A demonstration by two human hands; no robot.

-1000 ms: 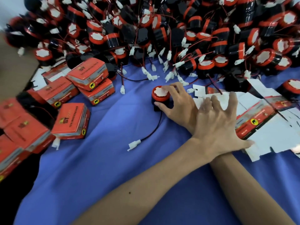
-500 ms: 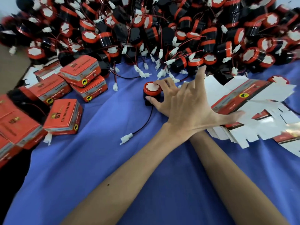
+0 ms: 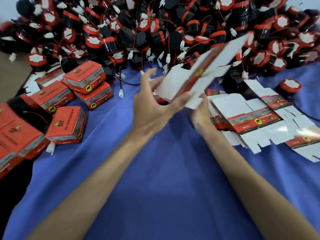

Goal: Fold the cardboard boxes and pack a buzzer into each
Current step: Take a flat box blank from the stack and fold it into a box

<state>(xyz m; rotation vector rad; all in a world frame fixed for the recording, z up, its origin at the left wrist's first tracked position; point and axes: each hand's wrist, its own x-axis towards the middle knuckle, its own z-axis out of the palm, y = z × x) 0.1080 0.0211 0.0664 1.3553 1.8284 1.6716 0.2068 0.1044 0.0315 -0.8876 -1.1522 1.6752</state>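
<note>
1. One flat carton blank [image 3: 195,80] is hanging tilted over the middle of the table. The left hand [image 3: 150,104] is holding its lower end between thumb and spread fingers. The right hand [image 3: 201,111] is sitting just under the same corner, too blurred to tell whether it is gripping or only touching.
2. No panel of this blank is looking folded yet, so this box seems to be only starting. Erecting it, loading a buzzer and closing the flaps are all remaining.
3. Several closed boxes [image 3: 67,125] are lying along the table's left edge, apparently finished.
4. Many more flat blanks [image 3: 242,115] are lying stacked toward the right edge, just beside the right hand, so plenty of work is waiting.
5. Hundreds of buzzers [image 3: 155,28] are crowding the far edge in a heap, their red leads and white plugs tangling. One lone buzzer [image 3: 290,86] is standing beyond the stack. The tangle is likely to snag whichever unit gets pulled.
</note>
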